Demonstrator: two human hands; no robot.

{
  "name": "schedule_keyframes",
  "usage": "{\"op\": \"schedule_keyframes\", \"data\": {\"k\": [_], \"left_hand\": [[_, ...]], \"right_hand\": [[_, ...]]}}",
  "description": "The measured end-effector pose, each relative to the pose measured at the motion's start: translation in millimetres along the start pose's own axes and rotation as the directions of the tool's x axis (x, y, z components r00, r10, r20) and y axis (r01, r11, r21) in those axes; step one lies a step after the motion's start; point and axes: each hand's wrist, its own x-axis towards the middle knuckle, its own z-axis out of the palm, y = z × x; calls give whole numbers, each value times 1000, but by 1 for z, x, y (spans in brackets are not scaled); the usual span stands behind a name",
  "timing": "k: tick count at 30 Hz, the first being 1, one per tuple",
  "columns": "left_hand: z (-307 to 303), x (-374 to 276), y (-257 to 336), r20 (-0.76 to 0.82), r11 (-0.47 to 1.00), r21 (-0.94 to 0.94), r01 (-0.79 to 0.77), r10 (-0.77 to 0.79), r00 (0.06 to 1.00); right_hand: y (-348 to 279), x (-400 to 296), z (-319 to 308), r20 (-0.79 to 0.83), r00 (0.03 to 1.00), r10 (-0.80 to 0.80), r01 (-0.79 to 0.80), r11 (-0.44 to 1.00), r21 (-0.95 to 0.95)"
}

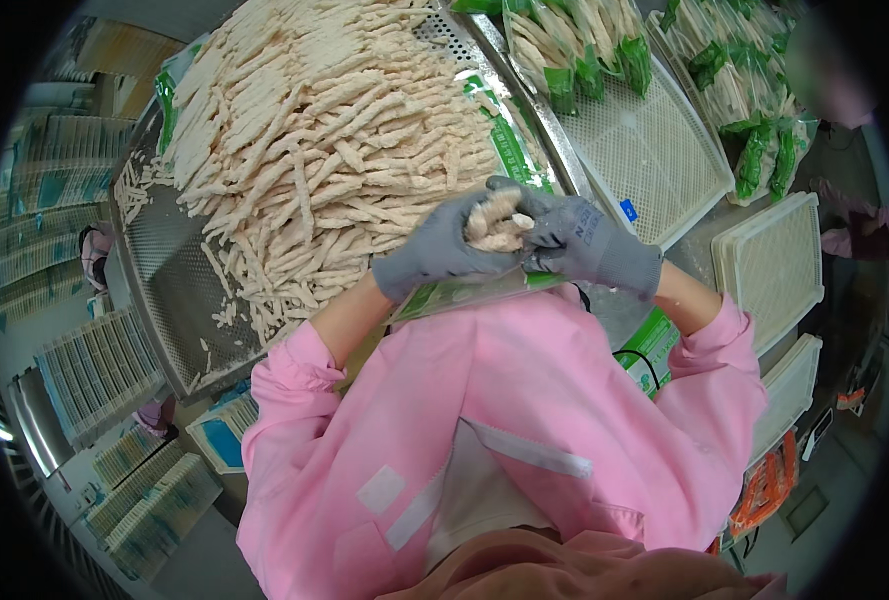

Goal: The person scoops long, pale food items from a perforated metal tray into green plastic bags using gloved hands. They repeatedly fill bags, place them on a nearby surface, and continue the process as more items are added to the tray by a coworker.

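Observation:
Both of my hands wear grey knit gloves and meet just in front of my body. My left hand (444,244) is closed around a small bundle of pale breaded strips (500,221). From the other side, the fingers of my right hand (583,236) grip the same bundle. A clear plastic bag with green print (467,294) lies below my hands, its upper side partly hidden by them. Beyond them, a large heap of breaded strips (339,150) covers much of a perforated metal tray (166,262).
Another green-printed bag (508,139) lies at the heap's right edge. To the right, filled bags (587,45) rest on a white mesh tray (647,142); more filled bags (752,97) lie beyond. Stacked trays (771,262) stand farther right. A green-printed package (650,349) is beside my right forearm.

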Motion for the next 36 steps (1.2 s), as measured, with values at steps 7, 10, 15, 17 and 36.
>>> {"op": "schedule_keyframes", "data": {"k": [7, 10, 15, 17, 36], "left_hand": [[8, 20, -13, 235, 676, 733, -72, -152, 960], [-6, 12, -7, 227, 904, 413, -107, 12, 974], [-59, 5, 80, -60, 867, 494, 54, -28, 998], [-106, 33, 66, -341, 594, 766, 245, 53, 939], [-79, -14, 55, -354, 624, -190, -758, 677, 645]], "right_hand": [[0, -17, 25, -15, 985, -171, 164, 961, -222], [3, -31, 19, 64, 992, -114, 130, 896, -425], [9, -40, 8, 75, 996, -52, 78, 915, -396], [-3, -35, 6, 112, 993, -33, 76, 907, -415], [-4, 23, -6, 123, 990, -76, 112, 939, -326]]}}
